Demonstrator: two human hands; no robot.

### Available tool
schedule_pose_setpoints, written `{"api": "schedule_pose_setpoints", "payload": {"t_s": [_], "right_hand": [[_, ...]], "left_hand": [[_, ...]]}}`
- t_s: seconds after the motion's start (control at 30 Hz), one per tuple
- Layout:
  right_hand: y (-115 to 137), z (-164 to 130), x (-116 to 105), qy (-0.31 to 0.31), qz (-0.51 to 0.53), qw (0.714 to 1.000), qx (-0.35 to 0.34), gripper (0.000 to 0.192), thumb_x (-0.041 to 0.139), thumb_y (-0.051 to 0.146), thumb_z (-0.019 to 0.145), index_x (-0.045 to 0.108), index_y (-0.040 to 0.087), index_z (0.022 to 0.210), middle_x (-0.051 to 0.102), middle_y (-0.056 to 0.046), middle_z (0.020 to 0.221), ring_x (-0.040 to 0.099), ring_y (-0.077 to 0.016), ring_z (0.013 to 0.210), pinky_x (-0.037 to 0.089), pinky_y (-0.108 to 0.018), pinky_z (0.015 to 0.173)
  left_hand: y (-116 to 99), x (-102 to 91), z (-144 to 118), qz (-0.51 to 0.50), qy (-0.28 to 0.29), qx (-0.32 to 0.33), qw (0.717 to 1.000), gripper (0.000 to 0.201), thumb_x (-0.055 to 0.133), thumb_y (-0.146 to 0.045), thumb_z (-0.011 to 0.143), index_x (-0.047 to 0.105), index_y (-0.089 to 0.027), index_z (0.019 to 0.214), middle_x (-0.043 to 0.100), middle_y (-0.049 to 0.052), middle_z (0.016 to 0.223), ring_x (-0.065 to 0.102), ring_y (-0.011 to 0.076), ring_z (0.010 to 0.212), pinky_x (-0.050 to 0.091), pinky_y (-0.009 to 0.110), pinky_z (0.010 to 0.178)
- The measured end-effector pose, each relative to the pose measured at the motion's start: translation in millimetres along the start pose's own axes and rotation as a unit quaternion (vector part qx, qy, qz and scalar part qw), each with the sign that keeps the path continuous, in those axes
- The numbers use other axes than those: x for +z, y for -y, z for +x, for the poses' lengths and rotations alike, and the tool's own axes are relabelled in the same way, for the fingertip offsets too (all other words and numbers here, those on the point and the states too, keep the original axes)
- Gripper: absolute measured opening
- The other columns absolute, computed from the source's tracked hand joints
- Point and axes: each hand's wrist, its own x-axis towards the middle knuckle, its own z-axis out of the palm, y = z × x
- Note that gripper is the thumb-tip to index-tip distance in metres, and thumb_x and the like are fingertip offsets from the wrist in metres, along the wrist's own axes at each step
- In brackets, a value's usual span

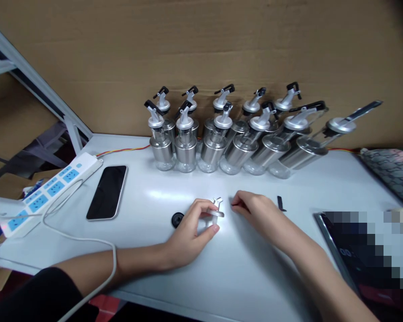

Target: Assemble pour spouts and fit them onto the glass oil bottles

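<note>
My left hand (190, 232) is closed on a silver pourer top (216, 213), held just above the white table with its spout end up. Close by its knuckles lies a round black cap (177, 219). To the right, my right hand (250, 205) has its thumb and fingertips pinched together near the tabletop. Whatever is in that pinch, if anything, is hidden. Beyond its wrist rests a small black lever (280, 203). Behind both hands stand several glass and steel oil bottles (213, 154) with silver pourer tops and black levers.
A phone (107, 192) and a white power strip (53, 190) occupy the left side, with a white cable (116, 255) crossing over my left forearm. At the right sits a dark-screened device (336, 250), partly pixelated. A cardboard wall (201, 44) rises behind the bottles.
</note>
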Motion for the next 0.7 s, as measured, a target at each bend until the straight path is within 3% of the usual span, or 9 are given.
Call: {"api": "schedule_pose_setpoints", "payload": {"t_s": [0.13, 0.27, 0.33, 0.47, 0.7], "right_hand": [[16, 4, 13, -0.036, -0.038, 0.999, -0.01, 0.016, 0.04, 0.014, 0.083, 0.052, 0.019, 0.075, 0.062, -0.007, 0.072, 0.056, -0.0175, 0.059, 0.036, -0.027, 0.055], [22, 2, 17, -0.099, 0.095, 0.99, 0.032, 0.01, 0.046, 0.022, 0.082, 0.05, 0.021, 0.073, 0.062, -0.004, 0.065, 0.058, -0.017, 0.057, 0.04, -0.027, 0.056], [21, -1, 16, -0.126, 0.202, 0.97, 0.049, 0.009, 0.052, 0.029, 0.08, 0.054, 0.02, 0.076, 0.063, -0.002, 0.065, 0.06, -0.0165, 0.059, 0.044, -0.027, 0.058], [22, -7, 14, -0.177, 0.323, 0.927, 0.07, 0.03, 0.055, 0.04, 0.081, 0.064, 0.017, 0.098, 0.067, -0.004, 0.072, 0.064, -0.0178, 0.068, 0.049, -0.03, 0.067], [33, -9, 15, -0.175, 0.48, 0.856, 0.082, 0.024, 0.068, 0.042, 0.073, 0.062, 0.02, 0.081, 0.073, -0.006, 0.081, 0.068, -0.0201, 0.08, 0.052, -0.032, 0.072]], "left_hand": [[0, 0.7, -1, -0.016, -0.004, -0.001, 1.0, 0.026, 0.052, -0.014, 0.087, 0.046, -0.022, 0.111, 0.047, 0.006, 0.115, 0.051, 0.0174, 0.109, 0.042, 0.035, 0.098], [-3, 1.0, 0, -0.032, -0.001, -0.011, 0.999, 0.026, 0.054, -0.013, 0.084, 0.047, -0.021, 0.108, 0.049, 0.006, 0.112, 0.052, 0.0171, 0.107, 0.044, 0.034, 0.096], [-5, 1.3, 1, -0.038, 0.005, -0.016, 0.999, 0.027, 0.055, -0.012, 0.082, 0.047, -0.02, 0.107, 0.05, 0.006, 0.111, 0.053, 0.0167, 0.106, 0.044, 0.033, 0.096], [-7, 1.9, 2, -0.047, 0.004, -0.021, 0.999, 0.026, 0.055, -0.01, 0.081, 0.048, -0.019, 0.105, 0.051, 0.006, 0.111, 0.054, 0.0161, 0.106, 0.045, 0.032, 0.095], [-8, -0.1, 2, -0.04, 0.019, -0.006, 0.999, 0.026, 0.055, -0.008, 0.081, 0.053, -0.02, 0.104, 0.055, 0.005, 0.113, 0.054, 0.0164, 0.108, 0.044, 0.032, 0.096]]}}
